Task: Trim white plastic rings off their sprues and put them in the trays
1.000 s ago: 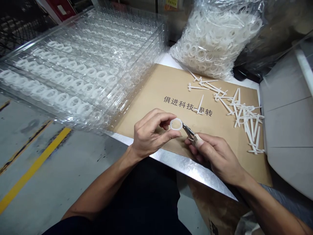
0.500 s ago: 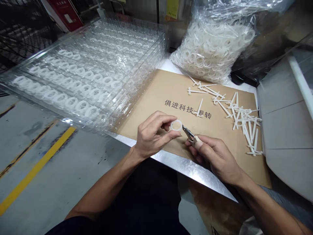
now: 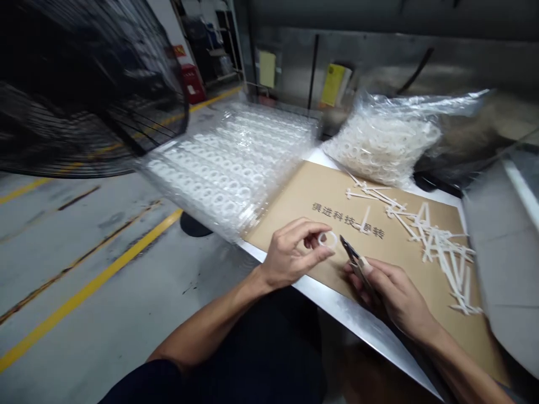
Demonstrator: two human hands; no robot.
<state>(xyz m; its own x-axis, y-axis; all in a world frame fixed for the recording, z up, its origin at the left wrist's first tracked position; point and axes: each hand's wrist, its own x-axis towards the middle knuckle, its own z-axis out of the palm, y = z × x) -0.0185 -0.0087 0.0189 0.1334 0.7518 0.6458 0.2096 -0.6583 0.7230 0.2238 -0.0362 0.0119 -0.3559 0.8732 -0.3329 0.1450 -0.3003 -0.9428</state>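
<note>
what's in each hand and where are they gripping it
The left hand pinches a white plastic ring by its edge between thumb and fingertips; the right hand grips small metal cutters by the wrapped handles.

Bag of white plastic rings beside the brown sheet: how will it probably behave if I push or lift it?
The clear bag will probably feel floppy, since it slumps with a loose, crumpled top. It is likely light for its size, because the thin rings lie loosely.

Black printed Chinese characters 俱进科技周转, on a tan cardboard sheet, one character partly covered by a white plastic piece
</note>
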